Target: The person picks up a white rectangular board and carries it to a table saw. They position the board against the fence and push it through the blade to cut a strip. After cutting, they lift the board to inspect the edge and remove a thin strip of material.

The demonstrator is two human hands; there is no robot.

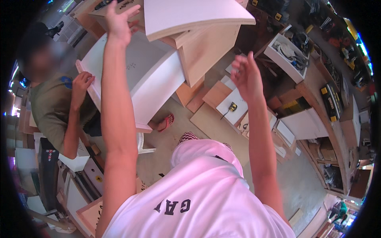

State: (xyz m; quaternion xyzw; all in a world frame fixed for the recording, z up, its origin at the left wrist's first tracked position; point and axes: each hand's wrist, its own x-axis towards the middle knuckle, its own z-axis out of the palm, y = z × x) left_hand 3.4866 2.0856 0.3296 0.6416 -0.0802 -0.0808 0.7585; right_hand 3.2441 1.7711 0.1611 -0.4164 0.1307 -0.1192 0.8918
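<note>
My left hand is raised with its fingers spread and nothing in it, just left of a white-faced plywood panel. The panel lies at an angle on top of a pale wooden cabinet box. Below and left of the panel is a large white-lined box frame with bare wood edges. My right hand hangs in the air to the right of the cabinet box. It appears empty, its thumb up and its fingers loosely bent, slightly blurred.
At left a co-worker's hand grips the frame's edge. Board offcuts lie on the floor with a yellow-black tape measure. A white drawer full of cables and a cluttered wooden bench stand at right.
</note>
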